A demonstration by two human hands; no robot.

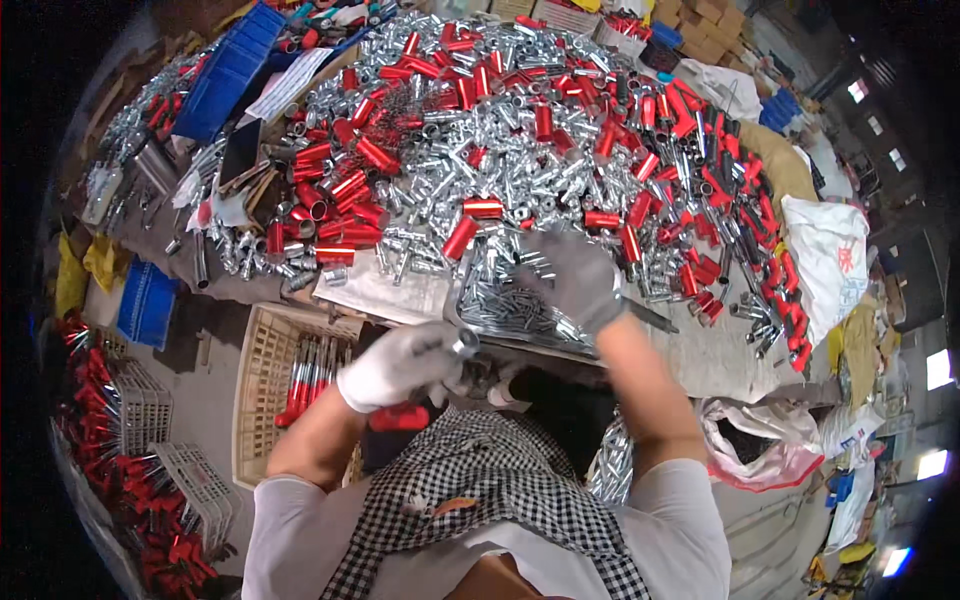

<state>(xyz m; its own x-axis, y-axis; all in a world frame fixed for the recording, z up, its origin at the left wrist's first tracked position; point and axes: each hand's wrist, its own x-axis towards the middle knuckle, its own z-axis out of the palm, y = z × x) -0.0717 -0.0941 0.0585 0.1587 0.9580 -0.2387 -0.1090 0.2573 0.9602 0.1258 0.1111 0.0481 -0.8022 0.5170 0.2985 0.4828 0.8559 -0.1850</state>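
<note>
My left hand, in a white glove, is closed round a metal tube whose round end sticks out past the fingers. Just below that hand is a red handle; whether it joins the tube is hidden. My right hand, in a greyish glove, reaches over a shallow metal tray of small pins. Its fingers are blurred among the parts, so I cannot see whether they grip any. Red sleeves and shiny metal fittings are heaped behind the tray.
A dark rod lies right of the tray. Left of my lap, a cream plastic crate holds red-handled tools. Grey crates and red-handled pieces lie farther left. An open white sack stands at the right. A blue bin leans at the back left.
</note>
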